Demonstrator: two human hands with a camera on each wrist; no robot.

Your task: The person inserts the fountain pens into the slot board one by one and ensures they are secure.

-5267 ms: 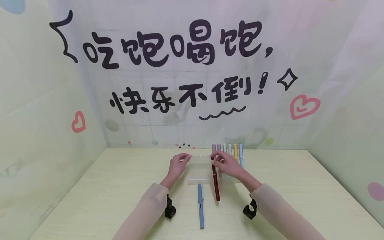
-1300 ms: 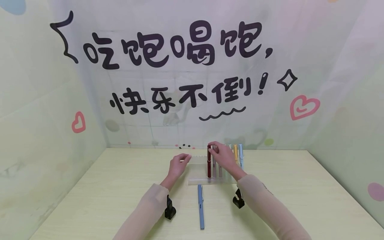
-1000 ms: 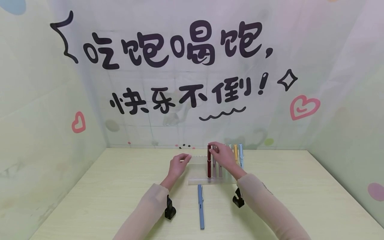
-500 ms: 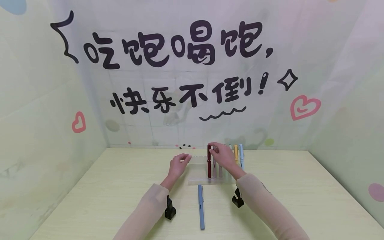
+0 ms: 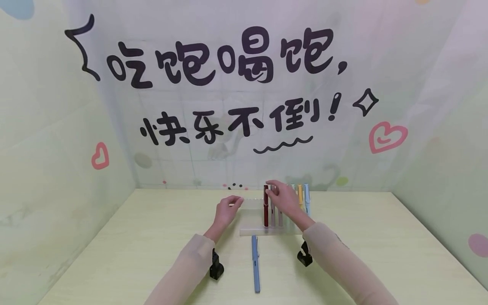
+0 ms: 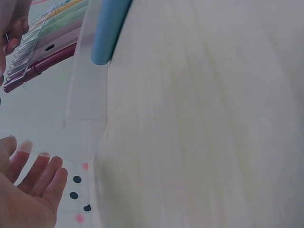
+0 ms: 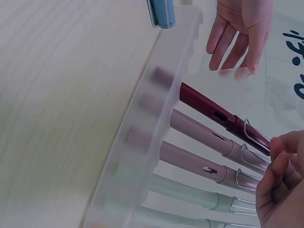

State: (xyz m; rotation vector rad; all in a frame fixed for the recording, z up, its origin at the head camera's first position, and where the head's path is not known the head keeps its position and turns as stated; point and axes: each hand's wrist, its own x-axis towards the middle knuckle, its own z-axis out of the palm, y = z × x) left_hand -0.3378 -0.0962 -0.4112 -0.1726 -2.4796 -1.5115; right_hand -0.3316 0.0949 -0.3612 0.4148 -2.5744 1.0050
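Note:
A clear pen rack (image 5: 252, 231) stands at the back of the table, with a row of capped fountain pens upright in its right part. My left hand (image 5: 225, 210) pinches the clear back panel at its left end, thumb on one side and fingers on the other. The dark red fountain pen (image 5: 266, 215) stands in a slot, leftmost of the row. At its cap end, my right hand (image 5: 285, 200) pinches it between thumb and index finger. Two dusty-pink pens (image 7: 199, 131) come beside it, then pale green ones (image 7: 185, 190), partly hidden by the right hand.
A blue pen (image 5: 255, 264) lies on the table (image 5: 152, 254) in front of the rack, its cap end towards it. A yellow pen (image 5: 300, 195) and a light blue pen (image 5: 307, 199) stand at the row's right end. A printed cloth backdrop (image 5: 221, 165) rises behind.
Since the oldest frame, my right hand has moved the dark red pen from a tilt in front of the rack to upright in a slot. Over the last second, almost nothing has moved.

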